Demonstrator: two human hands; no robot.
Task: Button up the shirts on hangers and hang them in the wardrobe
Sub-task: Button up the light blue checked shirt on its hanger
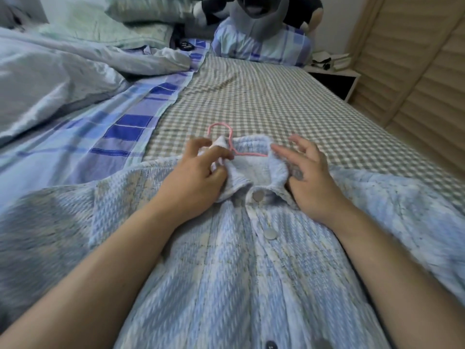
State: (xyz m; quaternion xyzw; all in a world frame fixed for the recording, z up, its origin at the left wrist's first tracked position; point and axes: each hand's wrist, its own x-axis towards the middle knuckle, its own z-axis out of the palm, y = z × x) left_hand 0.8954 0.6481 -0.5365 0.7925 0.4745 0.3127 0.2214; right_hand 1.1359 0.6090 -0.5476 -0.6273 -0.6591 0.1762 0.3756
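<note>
A home bedroom: a checked-sheet bed (264, 96), rumpled duvet (63, 71) and pillows (141, 11).

Checked bed (264, 96); shirt (226, 260) flat on it (rumpled duvet (50, 71) left)

Both forearms bare, reaching forward from lower corners, converging toward centre. Left hand (201, 170) palm down, fingers (216, 153) curled, pinching shirt collar (236, 177) fabric against thumb. Right hand (305, 177) palm down, fingers spread and relaxed, thumb side resting on collar's other wing.
</note>
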